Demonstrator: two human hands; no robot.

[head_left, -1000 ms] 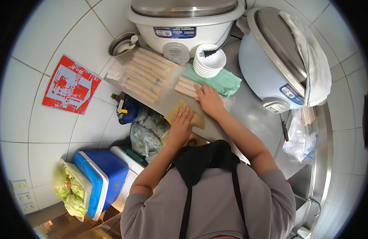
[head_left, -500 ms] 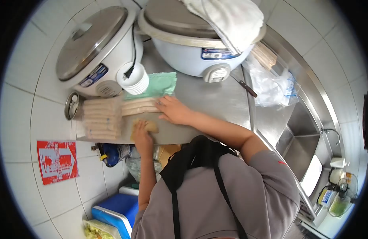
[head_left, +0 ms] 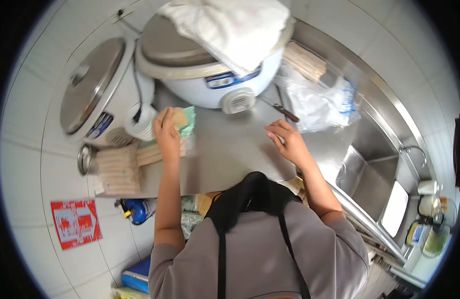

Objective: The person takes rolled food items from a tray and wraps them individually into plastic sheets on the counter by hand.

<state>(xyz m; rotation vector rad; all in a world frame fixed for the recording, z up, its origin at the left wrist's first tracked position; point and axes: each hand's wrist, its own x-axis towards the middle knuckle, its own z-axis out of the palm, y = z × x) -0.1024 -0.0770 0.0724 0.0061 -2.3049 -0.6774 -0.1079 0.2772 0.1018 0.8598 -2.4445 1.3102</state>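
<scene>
My left hand (head_left: pixel 167 133) presses a tan cloth or sponge (head_left: pixel 179 117) at the green bag (head_left: pixel 188 119), with its fingers over the near side of it. Just below that wrist lie long wrapped packs (head_left: pixel 149 154), partly covered by the hand. Over the steel counter (head_left: pixel 215 149), my right hand (head_left: pixel 288 143) is raised with bent fingers apart and nothing visible in them. A dark-handled knife (head_left: pixel 287 112) lies just beyond its fingertips, not touched.
Two big rice cookers (head_left: pixel 98 89) line the back, the larger draped with a white towel (head_left: pixel 230 30). White cups (head_left: pixel 140 122) and a metal tin (head_left: pixel 86 158) stand left. A plastic bag (head_left: pixel 314 102), wooden chopsticks (head_left: pixel 304 61) and a sink (head_left: pixel 369 174) are right.
My left hand has moved away from my body with the tan cloth, to the green bag. My right hand has left the wrapped packs and swung right, near the knife. The view has shifted.
</scene>
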